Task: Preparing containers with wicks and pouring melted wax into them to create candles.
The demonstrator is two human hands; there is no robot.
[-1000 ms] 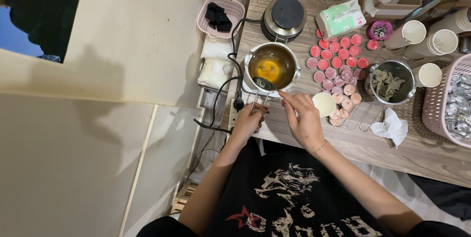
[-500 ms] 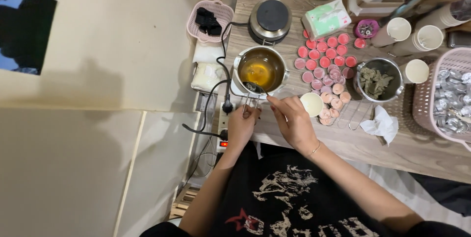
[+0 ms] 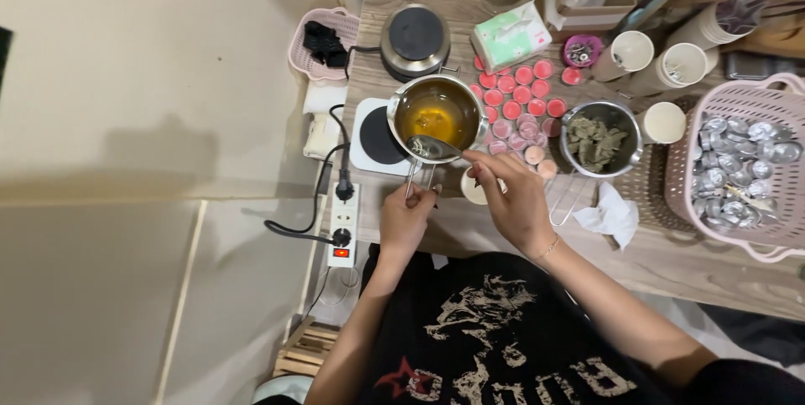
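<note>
We have the small steel melting pot (image 3: pixel 438 116) near the front edge of the wooden tabletop (image 3: pixel 671 258), sitting partly over a white hot plate (image 3: pixel 375 137) and filled with clear amber liquid. Our left hand (image 3: pixel 405 219) is closed around the pot's wire handle (image 3: pixel 417 175), which juts toward us; that handle is the only sensible place to hold it, since the walls are probably hot. Our right hand (image 3: pixel 513 195) pinches the stem of a metal spoon (image 3: pixel 433 147) whose bowl rests at the pot's near rim, though whether it carries liquid is hard to tell from here. We judge the pot rigid and fairly light, but its contents slosh easily, so it wants a level, steady hold. Pink filled cups (image 3: pixel 516 99) stand just beside it.
</note>
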